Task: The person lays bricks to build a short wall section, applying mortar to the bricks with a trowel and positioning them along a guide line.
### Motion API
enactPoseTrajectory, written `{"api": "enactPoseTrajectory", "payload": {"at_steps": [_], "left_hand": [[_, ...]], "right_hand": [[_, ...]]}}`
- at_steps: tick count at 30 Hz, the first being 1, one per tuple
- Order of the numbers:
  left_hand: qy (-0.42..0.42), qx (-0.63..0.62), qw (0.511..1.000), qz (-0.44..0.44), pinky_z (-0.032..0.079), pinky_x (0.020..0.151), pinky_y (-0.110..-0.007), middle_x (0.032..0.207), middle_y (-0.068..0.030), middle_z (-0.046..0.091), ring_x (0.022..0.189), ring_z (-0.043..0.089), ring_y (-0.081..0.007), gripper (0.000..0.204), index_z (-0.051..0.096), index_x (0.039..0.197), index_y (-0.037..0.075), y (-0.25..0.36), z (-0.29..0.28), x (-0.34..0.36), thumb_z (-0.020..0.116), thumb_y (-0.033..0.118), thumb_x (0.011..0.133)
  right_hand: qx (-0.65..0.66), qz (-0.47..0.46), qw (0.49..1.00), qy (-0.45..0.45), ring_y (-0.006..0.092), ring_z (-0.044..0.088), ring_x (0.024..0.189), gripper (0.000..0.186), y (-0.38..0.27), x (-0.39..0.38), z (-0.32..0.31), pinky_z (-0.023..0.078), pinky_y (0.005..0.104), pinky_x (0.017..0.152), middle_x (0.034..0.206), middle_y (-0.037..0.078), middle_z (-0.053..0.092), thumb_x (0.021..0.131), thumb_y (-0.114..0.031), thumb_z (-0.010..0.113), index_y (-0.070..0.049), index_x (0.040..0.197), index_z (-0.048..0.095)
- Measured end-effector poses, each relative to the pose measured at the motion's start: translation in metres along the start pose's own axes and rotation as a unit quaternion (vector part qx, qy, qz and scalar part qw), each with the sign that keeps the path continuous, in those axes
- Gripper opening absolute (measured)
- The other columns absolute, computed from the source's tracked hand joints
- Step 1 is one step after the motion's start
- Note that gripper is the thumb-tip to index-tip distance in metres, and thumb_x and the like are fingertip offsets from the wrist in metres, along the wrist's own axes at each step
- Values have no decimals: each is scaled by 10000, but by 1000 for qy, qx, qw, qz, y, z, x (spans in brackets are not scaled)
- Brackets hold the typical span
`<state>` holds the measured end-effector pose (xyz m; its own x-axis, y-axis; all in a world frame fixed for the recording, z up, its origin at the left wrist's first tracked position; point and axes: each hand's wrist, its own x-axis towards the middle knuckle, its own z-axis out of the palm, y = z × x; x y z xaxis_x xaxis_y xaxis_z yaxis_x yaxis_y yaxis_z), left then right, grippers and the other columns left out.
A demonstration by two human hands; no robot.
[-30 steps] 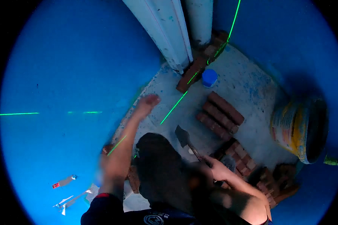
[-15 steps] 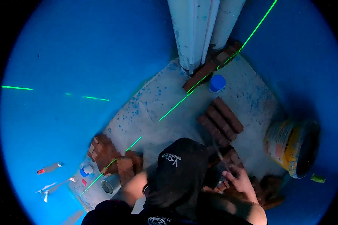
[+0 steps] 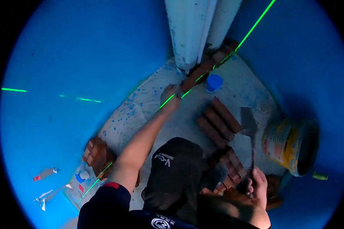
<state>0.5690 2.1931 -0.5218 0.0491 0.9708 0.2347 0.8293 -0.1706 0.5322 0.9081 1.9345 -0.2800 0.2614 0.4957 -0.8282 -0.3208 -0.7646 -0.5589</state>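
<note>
My left arm reaches forward across the floor, and my left hand is at the near end of a row of reddish-brown bricks by the white pipes. Its fingers are dim and blurred, so whether they hold anything cannot be made out. A green laser line crosses this hand and runs along the brick row. On the right, my right hand is closed round the handle of a trowel, its squarish blade pointing forward. Beside the trowel lie several loose bricks, with more bricks stacked closer to me.
A blue-lidded tub stands near the brick row. To the right a large yellow-and-grey bucket lies tipped on its side. Another brick pile sits at the left, near a small blue-and-white container. White pipes rise at the far corner between blue walls.
My left hand has gone from low at the left, hidden before, out to the brick row's end. The right hand has moved slightly right and down, its trowel swung to the right.
</note>
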Motion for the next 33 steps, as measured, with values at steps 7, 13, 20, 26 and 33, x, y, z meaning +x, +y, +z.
{"api": "enactPoseTrajectory", "payload": {"at_steps": [7,13,20,26,33], "left_hand": [[-300,87,939,146,482,806,-448,1042,-211,563,962,569,-384,416,533,1190,89,50,-10,104,580,129,778],[-425,311,814,245,493,819,-424,1210,-177,496,1031,561,-353,676,364,1391,172,52,-8,103,594,100,760],[-395,342,792,317,461,882,-389,1245,-123,493,1118,517,-312,652,386,1377,196,36,-16,114,622,195,770],[-410,374,772,311,365,974,-449,1308,-113,452,1191,455,-317,647,382,1387,231,49,-13,115,622,245,787],[-454,383,759,266,377,977,-466,1371,-139,383,1214,423,-359,796,234,1448,302,61,-8,116,631,207,765]], "right_hand": [[69,133,949,-278,100,397,426,247,-10,59,79,379,241,389,596,12,461,951,-317,449,-87,872,486],[210,162,895,-358,145,439,480,282,5,112,150,429,295,466,623,34,481,955,-319,434,-78,818,484],[226,131,920,-293,177,474,481,311,-8,130,192,428,308,470,578,53,483,940,-303,444,-74,734,491],[186,129,927,-298,108,419,486,193,-9,137,181,385,273,453,640,11,470,939,-251,454,-113,804,442],[133,135,922,-338,122,396,415,278,-9,128,141,353,269,390,591,4,460,935,-326,459,-110,760,464]]}}
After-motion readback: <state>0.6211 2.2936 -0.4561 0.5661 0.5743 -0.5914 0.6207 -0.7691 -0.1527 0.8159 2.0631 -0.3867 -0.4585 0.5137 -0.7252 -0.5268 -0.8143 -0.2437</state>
